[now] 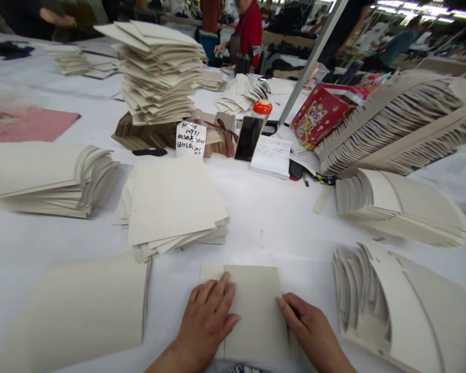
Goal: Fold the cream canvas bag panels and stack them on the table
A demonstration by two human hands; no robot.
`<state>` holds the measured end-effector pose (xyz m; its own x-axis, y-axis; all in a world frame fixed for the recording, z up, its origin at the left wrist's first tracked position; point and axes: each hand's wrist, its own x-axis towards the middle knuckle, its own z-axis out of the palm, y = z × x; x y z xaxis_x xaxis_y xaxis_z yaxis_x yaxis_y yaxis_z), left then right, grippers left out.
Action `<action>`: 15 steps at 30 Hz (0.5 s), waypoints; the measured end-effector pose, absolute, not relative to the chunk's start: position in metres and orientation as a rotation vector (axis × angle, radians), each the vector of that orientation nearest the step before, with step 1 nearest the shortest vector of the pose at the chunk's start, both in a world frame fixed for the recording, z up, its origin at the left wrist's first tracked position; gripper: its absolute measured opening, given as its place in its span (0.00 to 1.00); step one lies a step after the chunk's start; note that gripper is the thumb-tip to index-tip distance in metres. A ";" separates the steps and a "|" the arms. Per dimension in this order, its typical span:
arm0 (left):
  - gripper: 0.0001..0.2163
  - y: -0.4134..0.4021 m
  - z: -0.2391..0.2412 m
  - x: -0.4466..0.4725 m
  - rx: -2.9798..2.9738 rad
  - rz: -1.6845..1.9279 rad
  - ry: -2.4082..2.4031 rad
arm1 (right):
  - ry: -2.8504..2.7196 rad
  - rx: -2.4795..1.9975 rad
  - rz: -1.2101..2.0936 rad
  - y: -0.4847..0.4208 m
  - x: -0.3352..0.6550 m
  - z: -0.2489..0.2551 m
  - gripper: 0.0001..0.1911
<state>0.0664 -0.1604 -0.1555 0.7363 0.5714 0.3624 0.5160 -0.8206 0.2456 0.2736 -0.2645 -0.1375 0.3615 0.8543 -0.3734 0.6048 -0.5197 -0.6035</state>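
Note:
A cream folded panel lies on the white table in front of me, with a seam or edge running down its left part. My left hand rests flat over that seam, fingers spread a little and pointing away from me. At the panel's right edge, my right hand is closed, with thumb and fingers pinching the rim; its lower fingers are partly hidden. Beyond the panel lies a loose stack of cream sheets. To the left is a larger cream sheet pile, and to the right, curved cream pieces.
A tall stack of folded pieces stands at the back left. A phone, a notebook, a red box and a metal pole are farther back. Bundled pieces lean at right. A person in red is behind.

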 end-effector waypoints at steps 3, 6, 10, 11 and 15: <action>0.17 -0.159 -0.157 0.068 2.784 0.582 0.910 | -1.342 -2.302 0.917 -0.262 0.275 -0.137 0.19; 0.16 -0.157 -0.156 0.071 2.786 0.523 0.905 | -1.492 -2.370 0.840 -0.259 0.276 -0.134 0.19; 0.14 -0.150 -0.149 0.076 2.794 0.502 0.878 | -1.729 -2.483 0.507 -0.254 0.277 -0.126 0.16; 0.14 -0.148 -0.147 0.077 2.803 0.500 0.870 | -1.757 -2.472 0.404 -0.252 0.277 -0.123 0.15; 0.13 -0.139 -0.147 0.078 2.927 0.470 0.737 | -1.872 -2.151 0.116 -0.245 0.272 -0.115 0.07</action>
